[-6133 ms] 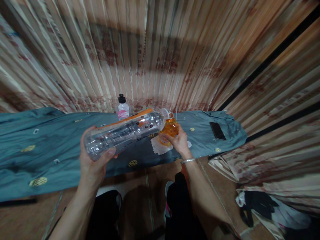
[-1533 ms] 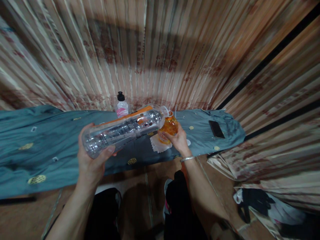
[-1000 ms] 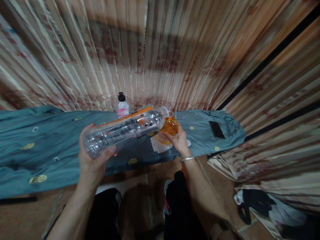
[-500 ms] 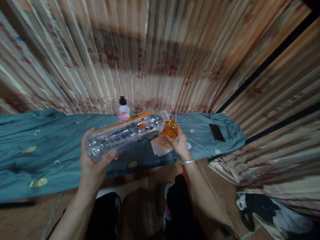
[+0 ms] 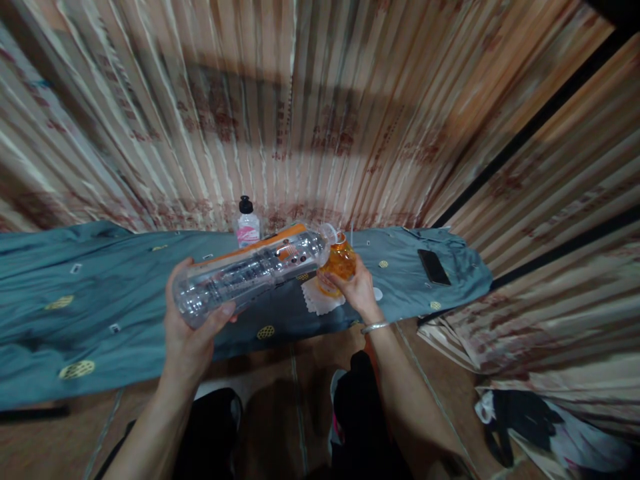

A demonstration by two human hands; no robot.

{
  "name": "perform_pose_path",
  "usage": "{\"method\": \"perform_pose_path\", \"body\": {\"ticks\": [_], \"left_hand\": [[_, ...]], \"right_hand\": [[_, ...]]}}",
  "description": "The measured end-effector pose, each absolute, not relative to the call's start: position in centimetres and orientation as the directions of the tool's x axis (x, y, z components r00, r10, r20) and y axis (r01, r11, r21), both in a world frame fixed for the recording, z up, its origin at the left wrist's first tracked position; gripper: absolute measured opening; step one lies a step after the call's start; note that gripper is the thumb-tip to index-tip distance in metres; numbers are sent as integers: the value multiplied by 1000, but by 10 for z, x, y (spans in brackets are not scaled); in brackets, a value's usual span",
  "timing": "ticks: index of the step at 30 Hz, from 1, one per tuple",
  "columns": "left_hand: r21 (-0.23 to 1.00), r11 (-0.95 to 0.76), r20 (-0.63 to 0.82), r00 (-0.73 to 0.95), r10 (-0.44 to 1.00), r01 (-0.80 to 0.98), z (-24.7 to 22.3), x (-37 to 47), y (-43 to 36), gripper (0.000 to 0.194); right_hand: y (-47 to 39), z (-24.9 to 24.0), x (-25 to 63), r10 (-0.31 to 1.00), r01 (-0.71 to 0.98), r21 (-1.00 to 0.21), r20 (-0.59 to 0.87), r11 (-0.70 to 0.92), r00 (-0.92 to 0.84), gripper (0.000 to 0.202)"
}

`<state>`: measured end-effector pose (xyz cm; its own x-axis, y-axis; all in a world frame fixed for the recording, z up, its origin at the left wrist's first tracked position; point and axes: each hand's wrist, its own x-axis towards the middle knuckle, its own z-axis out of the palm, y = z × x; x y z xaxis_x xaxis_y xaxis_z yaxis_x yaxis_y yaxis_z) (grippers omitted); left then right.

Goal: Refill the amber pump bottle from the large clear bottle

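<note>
My left hand is wrapped round the base of a large clear plastic bottle with an orange label. The bottle lies tilted, its open neck at the mouth of a small orange bottle. Around that orange bottle my right hand is closed, a silver bangle on the wrist. Beneath the orange bottle is a white scalloped cloth or paper. Whether liquid flows between the two necks is too small to tell.
A green-blue cloth covers the long narrow surface. Behind stands a bottle with a black cap. A dark phone lies at the right, a small white disc nearer. Pleated curtains hang behind; a bag is lower right.
The view has shifted slightly. The large bottle has moved a little right and down with my left hand, still tilted toward the orange bottle. My right hand keeps its hold.
</note>
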<state>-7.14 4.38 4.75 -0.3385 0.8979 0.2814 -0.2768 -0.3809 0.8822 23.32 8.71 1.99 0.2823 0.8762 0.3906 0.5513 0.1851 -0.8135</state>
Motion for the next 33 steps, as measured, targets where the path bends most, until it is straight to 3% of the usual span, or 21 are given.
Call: {"method": "perform_pose_path", "body": {"ticks": [8,16,33], "left_hand": [[883,-350,235,-351,906,-314,52,-71,43,102],[874,-382,271,-352,896,-300,50,-71,45,95],[908,-315,198,-379,904,-278,51,-72,43,97]], "right_hand": [[85,23,234,890,553,-816,366,167,272,60],[85,22,231,884,552,-820,363,152,296,72],[86,18,227,870,561,-809,394,175,297,61]]}}
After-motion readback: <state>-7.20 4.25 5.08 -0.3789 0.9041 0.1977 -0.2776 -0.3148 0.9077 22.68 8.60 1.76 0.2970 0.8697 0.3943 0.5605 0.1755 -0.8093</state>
